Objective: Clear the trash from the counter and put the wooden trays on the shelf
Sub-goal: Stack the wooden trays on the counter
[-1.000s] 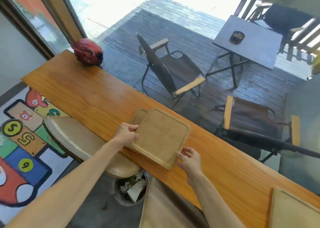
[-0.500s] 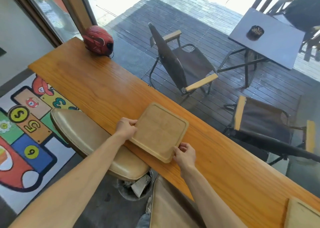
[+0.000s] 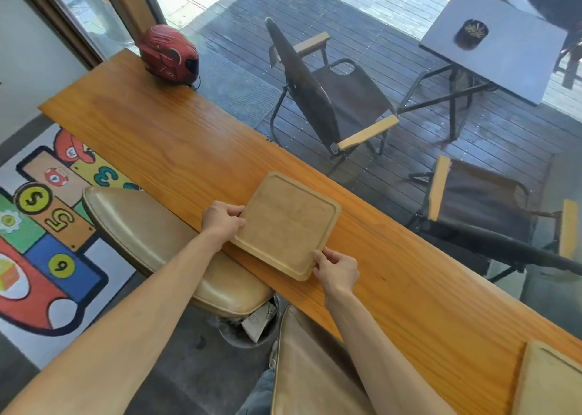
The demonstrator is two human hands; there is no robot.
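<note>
A square wooden tray (image 3: 288, 224) with a raised rim lies on the long wooden counter (image 3: 157, 140), near its front edge. My left hand (image 3: 222, 221) grips the tray's left edge, thumb on top. Fingers of my right hand (image 3: 337, 270) pinch its near right corner. A second wooden tray (image 3: 551, 383) lies on the counter at the far lower right, partly cut off by the frame. Crumpled paper trash sits in a round bin (image 3: 252, 323) on the floor under the counter.
A red helmet (image 3: 170, 55) rests at the counter's far left end. Two tan padded stools (image 3: 163, 244) stand against the counter's front. Behind the glass are folding chairs (image 3: 330, 100) and a dark table (image 3: 494, 43) on a deck.
The held tray has slid left over another tray that peeked out beneath it one second ago; that lower tray is now covered. Both hands keep their grip on the edges.
</note>
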